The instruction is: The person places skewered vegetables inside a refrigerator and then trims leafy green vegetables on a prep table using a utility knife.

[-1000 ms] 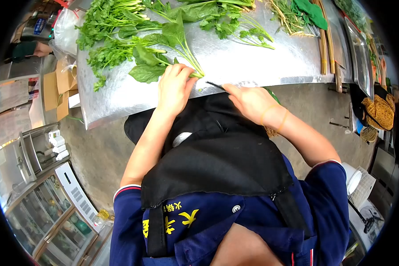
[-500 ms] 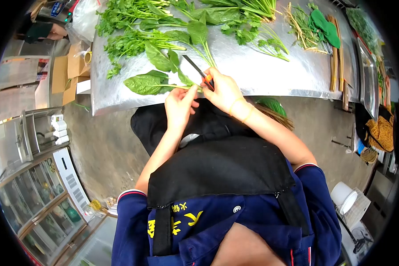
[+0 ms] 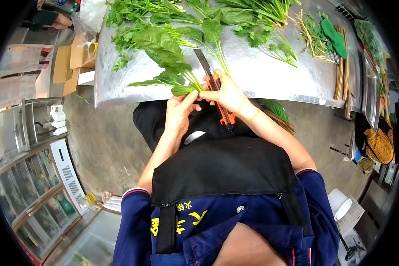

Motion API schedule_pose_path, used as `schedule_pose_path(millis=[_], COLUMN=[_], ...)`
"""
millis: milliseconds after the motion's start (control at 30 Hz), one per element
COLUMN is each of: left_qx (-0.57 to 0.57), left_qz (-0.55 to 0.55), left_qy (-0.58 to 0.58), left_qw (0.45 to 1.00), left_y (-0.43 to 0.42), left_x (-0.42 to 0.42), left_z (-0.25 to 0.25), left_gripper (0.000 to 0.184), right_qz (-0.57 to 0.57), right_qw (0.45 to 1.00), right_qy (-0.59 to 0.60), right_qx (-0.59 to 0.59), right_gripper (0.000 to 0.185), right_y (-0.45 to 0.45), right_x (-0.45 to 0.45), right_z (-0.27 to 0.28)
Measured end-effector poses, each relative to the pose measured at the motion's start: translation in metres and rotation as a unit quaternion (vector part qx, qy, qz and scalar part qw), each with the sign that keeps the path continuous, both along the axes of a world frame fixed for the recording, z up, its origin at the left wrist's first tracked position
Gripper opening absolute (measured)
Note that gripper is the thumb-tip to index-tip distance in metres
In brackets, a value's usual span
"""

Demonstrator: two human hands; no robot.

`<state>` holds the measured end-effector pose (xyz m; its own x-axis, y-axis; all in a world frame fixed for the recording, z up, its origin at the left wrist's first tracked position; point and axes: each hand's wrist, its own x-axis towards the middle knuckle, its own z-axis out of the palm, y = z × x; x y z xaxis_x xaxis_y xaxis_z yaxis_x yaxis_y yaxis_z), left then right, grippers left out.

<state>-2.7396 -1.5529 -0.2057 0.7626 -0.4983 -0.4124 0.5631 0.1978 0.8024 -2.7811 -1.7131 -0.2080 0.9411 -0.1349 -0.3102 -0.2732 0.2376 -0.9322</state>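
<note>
Near the table's front edge, my left hand (image 3: 178,111) pinches the stem end of a leafy spinach plant (image 3: 162,46), whose broad leaves fan up and to the left. My right hand (image 3: 228,95) is closed around an orange and black utility knife (image 3: 226,116). Its long blade points away from me over the metal, and the handle's end hangs below the palm toward my apron. The right thumb meets the spinach stems beside my left fingertips. Just beyond the blade lies another spinach stalk (image 3: 212,30).
Herbs with feathery leaves (image 3: 124,42) and more spinach (image 3: 275,11) lie along the back of the metal table (image 3: 115,91). To the right are trimmed roots (image 3: 310,40), a green cloth (image 3: 332,37) and thin brown sticks (image 3: 340,66). A cardboard box (image 3: 63,66) stands off the left edge.
The spinach in my left hand has turned from pointing left to standing more upright, leaves raised. The knife has tilted, so its orange handle now shows below my right hand. The view has shifted slightly.
</note>
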Motion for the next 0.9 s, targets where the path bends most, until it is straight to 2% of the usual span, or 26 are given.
schedule_pose_path(millis=[100, 167, 333, 400, 500, 567, 600, 667, 700, 767, 900], left_qx=[0.002, 0.007, 0.064, 0.085, 0.192, 0.325, 0.324, 0.327, 0.354, 0.391, 0.391], left_qz=[0.029, 0.055, 0.065, 0.062, -0.015, -0.012, -0.005, 0.010, -0.012, -0.054, -0.086], left_qy=[-0.007, -0.001, -0.017, -0.017, 0.000, -0.192, -0.340, -0.582, -0.609, -0.557, -0.580], left_qw=[1.000, 0.998, 0.996, 0.994, 0.981, 0.926, 0.883, 0.745, 0.710, 0.731, 0.709], left_y=[0.004, 0.002, -0.001, -0.003, 0.005, 0.002, -0.001, -0.005, -0.008, -0.011, -0.012], left_x=[0.000, 0.001, 0.007, 0.009, 0.011, -0.001, -0.004, 0.003, 0.008, 0.011, 0.015], left_z=[-0.010, -0.009, -0.013, -0.008, 0.004, 0.013, 0.018, 0.014, 0.007, 0.003, 0.004], left_gripper=[0.019, 0.015, 0.020, 0.024, 0.029, 0.022, 0.020, 0.024, 0.024, 0.023, 0.020], right_qz=[-0.014, -0.007, -0.005, 0.004, 0.020, 0.029, 0.051, 0.055, 0.057, 0.041, -0.015], right_qw=[0.998, 0.999, 0.999, 0.996, 0.985, 0.979, 0.961, 0.956, 0.952, 0.942, 0.918], right_qy=[0.008, 0.001, 0.046, 0.041, 0.064, 0.066, 0.072, 0.060, 0.053, 0.044, -0.038], right_qx=[0.055, 0.033, -0.013, -0.083, -0.156, -0.191, -0.260, -0.283, -0.296, -0.329, -0.394], right_gripper=[0.038, 0.037, 0.035, 0.034, 0.035, 0.038, 0.043, 0.045, 0.046, 0.048, 0.049], right_y=[0.002, 0.004, 0.005, 0.003, 0.000, -0.005, -0.009, -0.009, -0.010, -0.009, -0.011], right_x=[0.003, 0.007, 0.022, 0.030, 0.038, 0.041, 0.043, 0.045, 0.045, 0.041, 0.019], right_z=[-0.005, -0.005, -0.012, -0.012, -0.009, -0.009, -0.011, -0.014, -0.015, -0.001, 0.017])
